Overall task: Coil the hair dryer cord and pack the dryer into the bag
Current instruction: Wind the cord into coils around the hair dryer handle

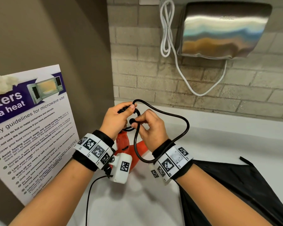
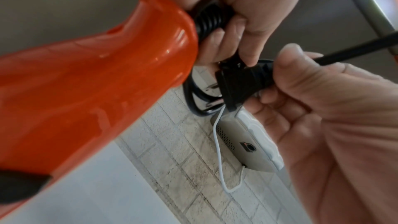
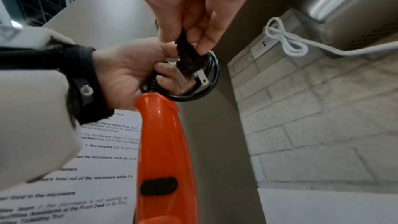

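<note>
The orange hair dryer (image 1: 126, 145) hangs handle-up above the white counter (image 1: 219, 137). My left hand (image 1: 121, 117) grips the small coil of black cord (image 3: 207, 88) at the handle's end (image 2: 120, 67). My right hand (image 1: 145, 126) pinches the black plug (image 3: 190, 60) beside the coil, with its metal prongs (image 3: 202, 78) pointing into the loops. A loose loop of cord (image 1: 180, 118) swings out to the right and back under my right wrist. The black bag (image 1: 235, 185) lies flat on the counter at the lower right.
A steel hand dryer (image 1: 222, 30) with a white cable (image 1: 167, 30) hangs on the brick wall behind. A microwave safety poster (image 1: 31, 131) leans against the left wall. A thin black sensor cable (image 1: 90, 193) hangs from my left wrist.
</note>
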Action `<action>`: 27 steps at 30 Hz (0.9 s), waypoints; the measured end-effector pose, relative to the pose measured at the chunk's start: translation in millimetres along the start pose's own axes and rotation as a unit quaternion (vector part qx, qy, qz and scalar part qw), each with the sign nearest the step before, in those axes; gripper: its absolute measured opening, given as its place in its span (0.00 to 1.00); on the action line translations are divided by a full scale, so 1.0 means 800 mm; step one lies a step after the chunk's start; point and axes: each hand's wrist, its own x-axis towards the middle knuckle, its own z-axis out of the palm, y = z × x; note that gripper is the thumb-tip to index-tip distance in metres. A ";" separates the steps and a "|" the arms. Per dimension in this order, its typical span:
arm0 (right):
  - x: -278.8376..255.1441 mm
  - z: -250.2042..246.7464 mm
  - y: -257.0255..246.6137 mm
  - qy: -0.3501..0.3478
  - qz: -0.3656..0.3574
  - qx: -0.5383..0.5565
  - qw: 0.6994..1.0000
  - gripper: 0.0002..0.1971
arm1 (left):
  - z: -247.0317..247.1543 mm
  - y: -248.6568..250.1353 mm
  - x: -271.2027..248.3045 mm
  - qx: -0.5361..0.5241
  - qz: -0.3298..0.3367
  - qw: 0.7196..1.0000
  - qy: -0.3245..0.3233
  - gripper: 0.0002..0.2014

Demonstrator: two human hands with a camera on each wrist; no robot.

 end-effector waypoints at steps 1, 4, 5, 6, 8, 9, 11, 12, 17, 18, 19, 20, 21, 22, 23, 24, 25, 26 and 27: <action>-0.002 0.000 0.003 0.008 0.010 0.015 1.000 0.06 | -0.001 0.000 0.000 -0.005 0.000 1.000 0.002 0.08; -0.009 0.001 0.004 0.061 0.035 0.070 0.995 0.07 | -0.003 0.000 0.000 -0.022 0.000 1.000 0.014 0.07; -0.010 0.001 0.003 0.077 0.041 0.082 0.993 0.08 | -0.003 0.000 0.000 -0.028 0.000 0.999 0.015 0.06; -0.011 0.002 0.002 0.087 0.046 0.088 0.991 0.08 | -0.004 -0.001 0.000 -0.034 0.000 0.999 0.013 0.06; -0.009 0.002 0.004 0.082 0.058 0.064 0.993 0.08 | -0.002 -0.002 0.000 -0.036 -0.001 0.999 0.000 0.07; -0.009 0.003 0.007 0.067 0.066 0.038 0.995 0.08 | 0.000 -0.002 -0.001 -0.032 -0.002 0.999 -0.009 0.08; -0.007 0.004 0.012 0.034 0.080 -0.022 0.996 0.07 | 0.006 -0.001 -0.003 -0.025 0.001 0.999 -0.027 0.09; -0.005 0.005 0.013 0.025 0.083 -0.042 0.995 0.07 | 0.008 0.000 -0.005 -0.022 0.003 0.999 -0.033 0.10; 0.009 0.012 0.012 0.068 0.134 -0.069 0.986 0.11 | 0.019 -0.003 -0.011 -0.030 0.006 0.998 -0.058 0.11; 0.013 0.010 0.010 0.056 0.153 -0.042 0.986 0.15 | 0.021 -0.004 -0.012 -0.035 0.014 0.997 -0.064 0.12; 0.017 0.008 0.009 0.027 0.167 -0.010 0.986 0.18 | 0.023 -0.004 -0.013 -0.038 0.024 0.997 -0.068 0.14; 0.020 0.005 0.008 -0.016 0.174 0.009 0.985 0.19 | 0.024 -0.004 -0.014 -0.041 0.031 0.996 -0.069 0.15; 0.022 0.001 0.008 -0.065 0.173 0.000 0.983 0.19 | 0.024 -0.004 -0.014 -0.045 0.036 0.996 -0.068 0.16; 0.021 -0.003 0.011 -0.107 0.161 -0.028 0.981 0.18 | 0.022 -0.004 -0.014 -0.053 0.037 0.996 -0.067 0.16; 0.018 -0.007 0.015 -0.137 0.143 -0.057 0.978 0.15 | 0.019 -0.003 -0.014 -0.059 0.035 0.996 -0.063 0.16; 0.013 -0.013 0.023 -0.155 0.124 -0.076 0.977 0.13 | 0.014 -0.001 -0.013 -0.061 0.029 0.996 -0.053 0.15; 0.006 -0.018 0.032 -0.160 0.111 -0.084 0.977 0.11 | 0.009 -0.001 -0.011 -0.058 0.021 0.997 -0.038 0.14; -0.003 -0.024 0.044 -0.159 0.115 -0.089 0.977 0.11 | 0.003 -0.001 -0.009 -0.058 0.014 0.998 -0.021 0.13; -0.012 -0.031 0.058 -0.159 0.139 -0.100 0.972 0.11 | -0.003 -0.001 -0.005 -0.061 0.010 0.998 -0.003 0.12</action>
